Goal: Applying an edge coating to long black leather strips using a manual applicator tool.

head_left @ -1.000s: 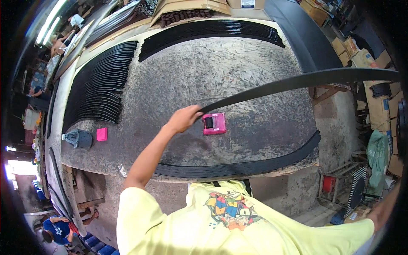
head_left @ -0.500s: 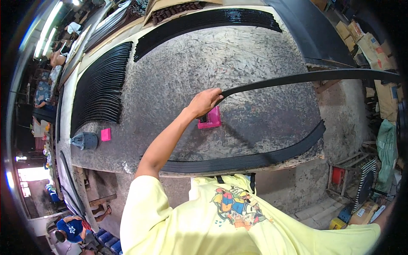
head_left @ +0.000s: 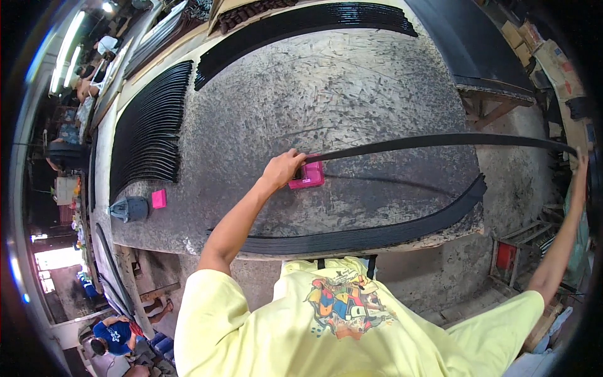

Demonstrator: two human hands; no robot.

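A long, narrow black strip [head_left: 433,139] stretches across in front of me, bowed slightly upward and held above the table. My left hand [head_left: 282,171] is closed round its left end, right beside a pink box [head_left: 314,176] on the table. Part of that box is hidden under the hand. At the far right, past the table's edge, my right hand [head_left: 579,162] grips the other end, its fingers small and partly blurred. Closer to me, a curved stack of similar black strips [head_left: 352,242] lies along the table's front edge.
On the scuffed table [head_left: 270,119], rows of black strips [head_left: 154,125] lie at left, with another bundle [head_left: 308,25] along the back. A dark tub [head_left: 130,209] and a small pink block [head_left: 159,198] stand front left. Another person [head_left: 113,336] sits at lower left.
The strip has come down and toward me, its left end now by the pink box. My left hand moved slightly left and down; my right hand has come into view at the right.
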